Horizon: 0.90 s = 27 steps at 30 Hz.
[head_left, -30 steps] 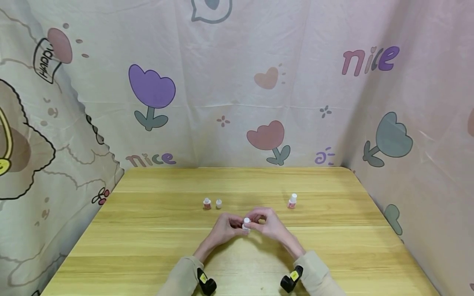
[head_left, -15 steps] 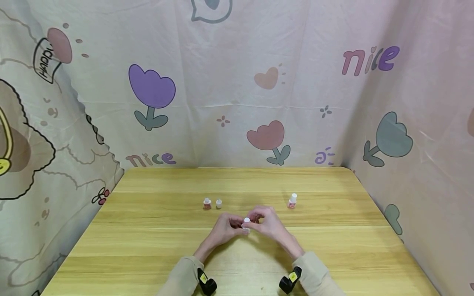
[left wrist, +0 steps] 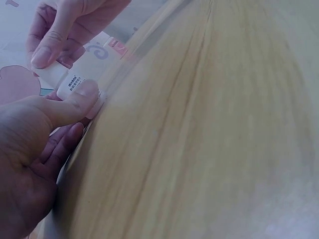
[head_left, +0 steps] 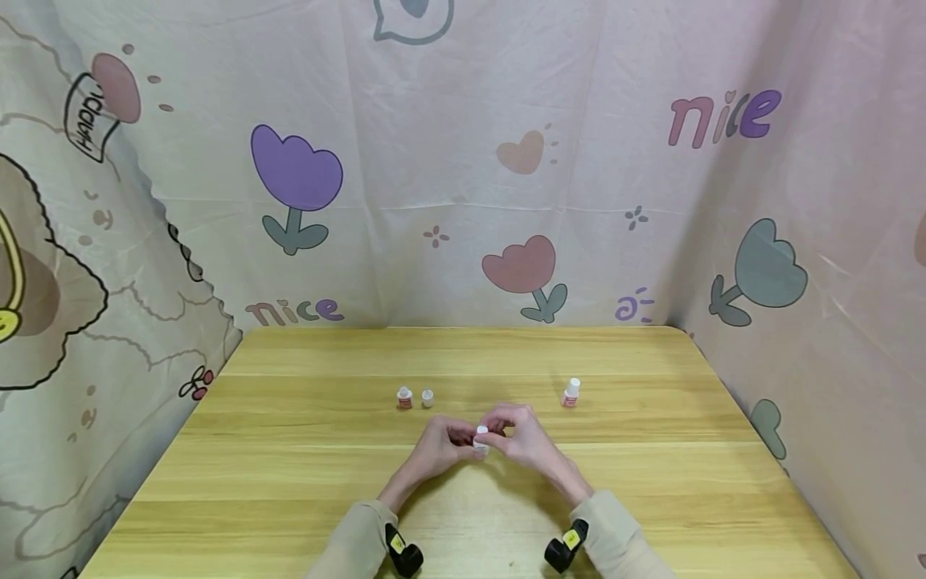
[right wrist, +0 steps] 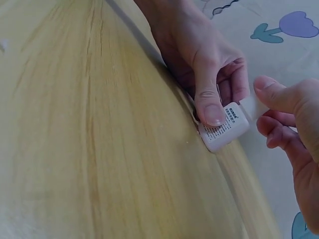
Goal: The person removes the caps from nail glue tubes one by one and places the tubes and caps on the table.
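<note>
My left hand grips the body of a small white bottle with dark printed lettering, its thumb laid across the label. At the bottle's top, my right hand pinches the white cap between thumb and fingers. The cap sits at the bottle's neck, and both hands meet close over the wooden table. In the right wrist view the bottle tilts, with its base near the table surface.
Behind the hands on the left stands a small bottle with a reddish label, with a loose white cap beside it. A capped bottle with a pink label stands at the right. A printed curtain hangs along the table's back edge.
The right hand and its wrist have shifted and turned slightly around the cap. The left hand holds the bottle in the same place; the other bottles have not moved.
</note>
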Each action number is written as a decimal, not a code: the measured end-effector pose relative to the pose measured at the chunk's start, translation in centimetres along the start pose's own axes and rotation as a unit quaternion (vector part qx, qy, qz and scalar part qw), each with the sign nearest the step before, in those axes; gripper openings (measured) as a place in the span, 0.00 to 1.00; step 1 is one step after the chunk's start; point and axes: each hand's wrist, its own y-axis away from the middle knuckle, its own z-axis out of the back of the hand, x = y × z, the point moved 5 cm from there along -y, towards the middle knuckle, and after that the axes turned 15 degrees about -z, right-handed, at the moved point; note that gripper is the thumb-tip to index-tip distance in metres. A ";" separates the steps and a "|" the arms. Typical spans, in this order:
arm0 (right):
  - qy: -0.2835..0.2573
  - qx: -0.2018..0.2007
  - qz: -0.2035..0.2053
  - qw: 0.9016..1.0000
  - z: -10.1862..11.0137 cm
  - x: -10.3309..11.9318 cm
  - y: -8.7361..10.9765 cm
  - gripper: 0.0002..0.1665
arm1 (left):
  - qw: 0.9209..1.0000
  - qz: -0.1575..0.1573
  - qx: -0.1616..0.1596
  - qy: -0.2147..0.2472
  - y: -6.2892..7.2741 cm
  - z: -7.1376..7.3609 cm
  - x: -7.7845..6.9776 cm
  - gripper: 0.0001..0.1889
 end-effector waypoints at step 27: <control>-0.046 0.013 -0.066 0.997 0.4 -0.8 -0.2 0.07 | 1.000 0.010 -0.012 0.009 0.1 0.0 0.1 0.12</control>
